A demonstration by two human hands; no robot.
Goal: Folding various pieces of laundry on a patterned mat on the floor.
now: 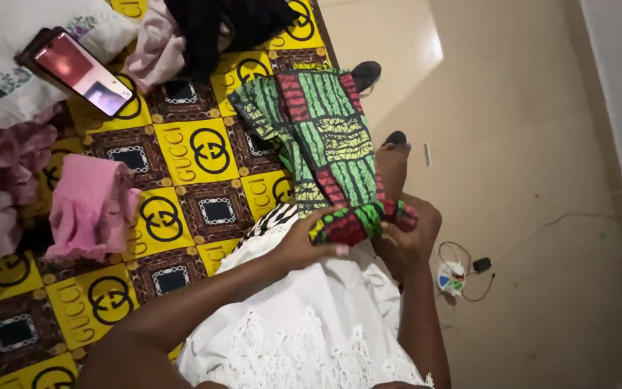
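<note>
Item: printed cloth [325,137], green, red and yellow, lying lengthwise on the bed and reaching away from the fingers; its near end is bunched at the bed's edge.

Left hand [304,241]: fingers curled over the bunched end, gripping it from above.

Right hand [408,230]: closed on the same end from the other side, fingers mostly hidden behind the fold.

Bedcover [188,155]: yellow and brown squares, under the cloth.

Beyond the left fingers: a pink garment [91,205], folded; farther off, a phone [80,70] with its screen lit, resting on white bedding.

Beyond the fingertips: a dark garment [232,25].

Right of the right hand, on the floor: a charger and cable [462,270].

Risk: the grip holds only one end, so a pull could likely drag the loose length askew or off the bed's edge toward the floor.
</note>
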